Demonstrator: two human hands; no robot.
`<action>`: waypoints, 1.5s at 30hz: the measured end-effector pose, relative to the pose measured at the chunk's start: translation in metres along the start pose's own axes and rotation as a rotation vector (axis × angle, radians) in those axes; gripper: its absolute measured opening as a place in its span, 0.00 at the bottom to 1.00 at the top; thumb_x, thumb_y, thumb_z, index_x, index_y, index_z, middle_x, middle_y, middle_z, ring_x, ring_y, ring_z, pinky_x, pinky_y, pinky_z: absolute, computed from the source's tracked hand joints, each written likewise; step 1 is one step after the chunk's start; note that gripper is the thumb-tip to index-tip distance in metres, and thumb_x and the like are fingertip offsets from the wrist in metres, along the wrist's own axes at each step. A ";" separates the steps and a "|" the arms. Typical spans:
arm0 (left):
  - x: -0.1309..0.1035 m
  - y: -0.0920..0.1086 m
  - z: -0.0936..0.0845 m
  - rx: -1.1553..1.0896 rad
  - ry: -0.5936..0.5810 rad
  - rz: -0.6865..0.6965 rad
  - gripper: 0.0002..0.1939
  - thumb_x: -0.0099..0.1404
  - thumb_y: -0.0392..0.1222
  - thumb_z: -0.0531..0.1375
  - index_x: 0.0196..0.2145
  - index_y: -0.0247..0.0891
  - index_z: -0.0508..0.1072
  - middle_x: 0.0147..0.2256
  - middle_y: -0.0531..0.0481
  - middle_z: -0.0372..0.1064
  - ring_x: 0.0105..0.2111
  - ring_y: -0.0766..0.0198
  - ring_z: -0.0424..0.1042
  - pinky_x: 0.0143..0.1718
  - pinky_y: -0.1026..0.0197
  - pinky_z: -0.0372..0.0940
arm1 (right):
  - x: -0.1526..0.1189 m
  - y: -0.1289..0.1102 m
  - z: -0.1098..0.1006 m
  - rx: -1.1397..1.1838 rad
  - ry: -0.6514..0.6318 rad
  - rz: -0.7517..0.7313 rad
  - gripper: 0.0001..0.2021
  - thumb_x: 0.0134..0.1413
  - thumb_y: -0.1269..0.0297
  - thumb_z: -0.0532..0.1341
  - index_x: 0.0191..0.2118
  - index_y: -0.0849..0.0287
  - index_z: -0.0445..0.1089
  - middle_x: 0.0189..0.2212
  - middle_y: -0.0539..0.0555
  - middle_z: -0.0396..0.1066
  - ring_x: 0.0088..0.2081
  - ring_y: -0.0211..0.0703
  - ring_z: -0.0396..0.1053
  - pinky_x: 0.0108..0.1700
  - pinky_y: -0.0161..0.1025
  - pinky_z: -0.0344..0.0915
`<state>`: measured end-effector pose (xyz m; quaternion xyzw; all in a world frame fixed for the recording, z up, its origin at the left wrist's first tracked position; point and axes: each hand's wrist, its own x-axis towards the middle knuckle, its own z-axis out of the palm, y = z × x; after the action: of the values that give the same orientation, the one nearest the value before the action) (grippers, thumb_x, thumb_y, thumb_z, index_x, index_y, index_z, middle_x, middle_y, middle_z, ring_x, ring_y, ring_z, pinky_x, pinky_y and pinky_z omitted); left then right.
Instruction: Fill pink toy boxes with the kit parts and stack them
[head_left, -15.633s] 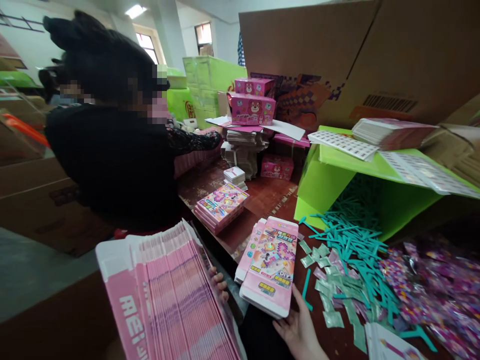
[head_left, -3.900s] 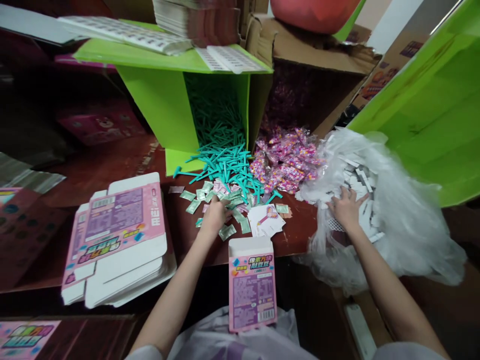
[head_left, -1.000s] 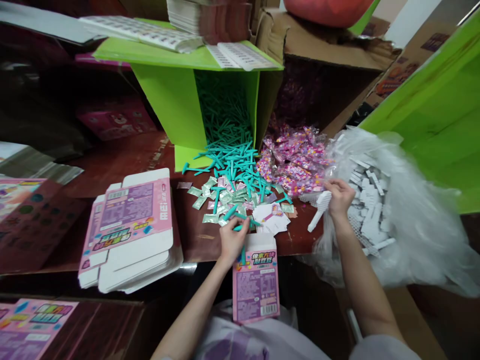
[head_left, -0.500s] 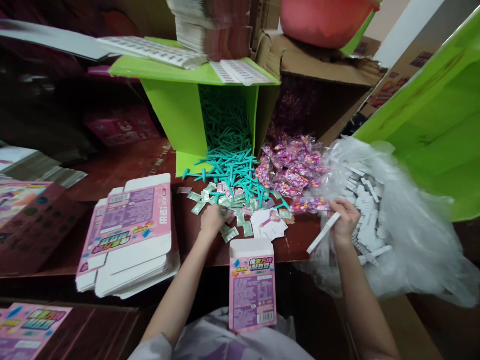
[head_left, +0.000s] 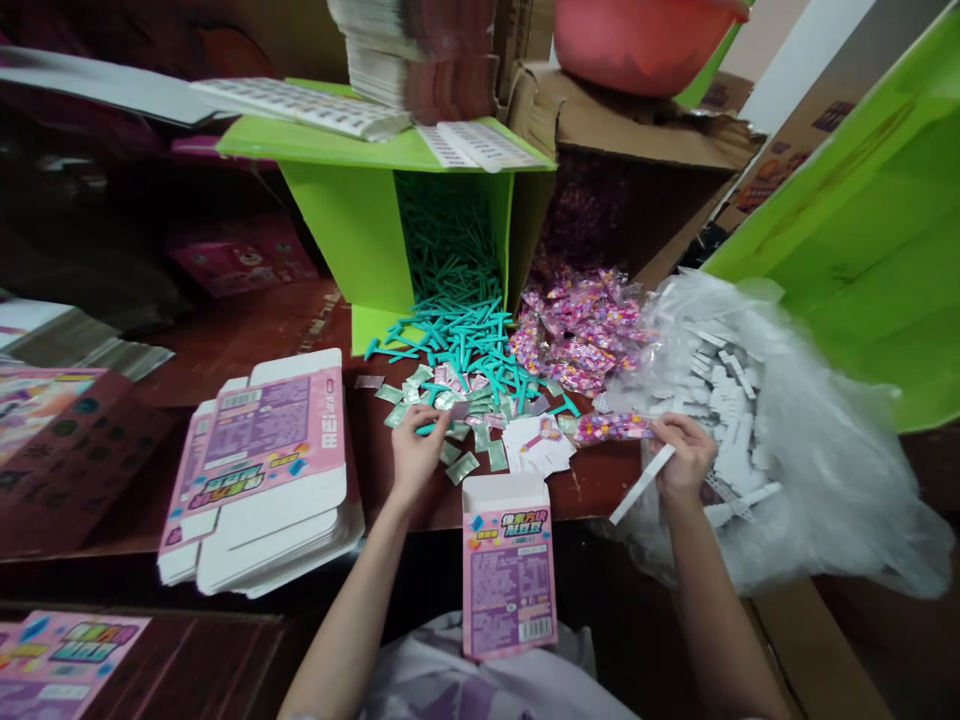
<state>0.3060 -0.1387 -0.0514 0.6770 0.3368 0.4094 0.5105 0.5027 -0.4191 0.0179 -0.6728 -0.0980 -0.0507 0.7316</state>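
My left hand (head_left: 416, 455) is closed around a small teal plastic hammer (head_left: 426, 430), its end poking out between the fingers. A small greyish sachet (head_left: 458, 410) is at its fingertips; whether it is gripped I cannot tell. My right hand (head_left: 685, 458) pinches a clear bag of pink and purple beads (head_left: 611, 427) together with a white strip (head_left: 641, 486) that slants down to the left. Between my forearms an open pink-and-purple box (head_left: 510, 580) stands at the table edge, top flap raised. Loose green sachets (head_left: 460, 467) and white cards (head_left: 536, 446) lie beyond it.
Teal hammers (head_left: 469, 335) spill from a green bin (head_left: 341, 220). Bead bags (head_left: 577, 335) pile before a cardboard box (head_left: 652, 125). A plastic sack (head_left: 817, 450) holds white strips, right. Flattened boxes (head_left: 262, 470) are stacked left.
My left hand has drawn back a little from the sachet pile, and the teal hammer now shows in it. My right hand has shifted slightly nearer with the bead bag and strip.
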 end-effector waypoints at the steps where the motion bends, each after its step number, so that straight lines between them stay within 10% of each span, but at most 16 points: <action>1: -0.002 0.008 -0.002 -0.113 -0.008 -0.080 0.13 0.54 0.49 0.64 0.25 0.35 0.74 0.29 0.49 0.71 0.31 0.64 0.69 0.34 0.65 0.62 | -0.002 0.000 0.000 0.007 0.004 0.002 0.10 0.34 0.66 0.70 0.25 0.62 0.71 0.11 0.43 0.61 0.13 0.31 0.56 0.17 0.30 0.47; 8: -0.048 0.022 0.031 -0.645 0.082 -0.450 0.16 0.53 0.50 0.64 0.25 0.36 0.65 0.19 0.59 0.57 0.18 0.73 0.59 0.22 0.69 0.57 | -0.020 0.007 0.003 0.088 0.004 0.034 0.07 0.36 0.67 0.68 0.25 0.62 0.71 0.11 0.44 0.61 0.13 0.31 0.56 0.16 0.30 0.48; 15: -0.093 -0.001 0.023 0.061 -0.086 0.127 0.05 0.56 0.40 0.63 0.31 0.38 0.72 0.27 0.52 0.71 0.28 0.66 0.70 0.35 0.63 0.64 | -0.033 0.011 0.005 0.201 -0.039 0.110 0.05 0.39 0.67 0.65 0.25 0.62 0.69 0.09 0.42 0.59 0.13 0.29 0.56 0.17 0.28 0.53; 21: -0.100 -0.012 0.009 0.021 -0.026 0.035 0.06 0.61 0.39 0.58 0.37 0.38 0.70 0.23 0.54 0.69 0.23 0.67 0.69 0.29 0.64 0.64 | -0.040 0.011 0.009 0.285 -0.075 0.215 0.08 0.42 0.64 0.64 0.26 0.59 0.64 0.09 0.41 0.57 0.12 0.30 0.55 0.15 0.27 0.52; 26: -0.099 -0.010 -0.003 0.301 -0.251 0.356 0.15 0.60 0.36 0.57 0.45 0.39 0.69 0.31 0.51 0.74 0.31 0.63 0.71 0.44 0.55 0.59 | -0.047 0.016 0.014 0.301 -0.090 0.229 0.07 0.42 0.66 0.63 0.25 0.60 0.63 0.08 0.42 0.56 0.13 0.30 0.53 0.16 0.28 0.52; 32: -0.102 -0.002 -0.013 0.407 -0.251 0.438 0.04 0.55 0.33 0.56 0.25 0.38 0.65 0.24 0.54 0.67 0.28 0.65 0.67 0.46 0.53 0.53 | -0.054 0.023 0.011 0.310 -0.099 0.220 0.06 0.45 0.66 0.62 0.26 0.59 0.63 0.10 0.41 0.56 0.15 0.29 0.53 0.19 0.28 0.53; 45: -0.103 -0.008 -0.028 0.197 -0.245 0.581 0.07 0.50 0.31 0.52 0.18 0.39 0.58 0.18 0.55 0.59 0.22 0.65 0.61 0.37 0.54 0.55 | -0.063 0.023 0.015 0.249 -0.191 0.264 0.14 0.47 0.58 0.61 0.22 0.54 0.54 0.13 0.42 0.50 0.15 0.33 0.49 0.19 0.34 0.51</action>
<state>0.2357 -0.2151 -0.0763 0.8350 0.1037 0.4189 0.3414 0.4446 -0.4054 -0.0169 -0.5858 -0.0834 0.1223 0.7968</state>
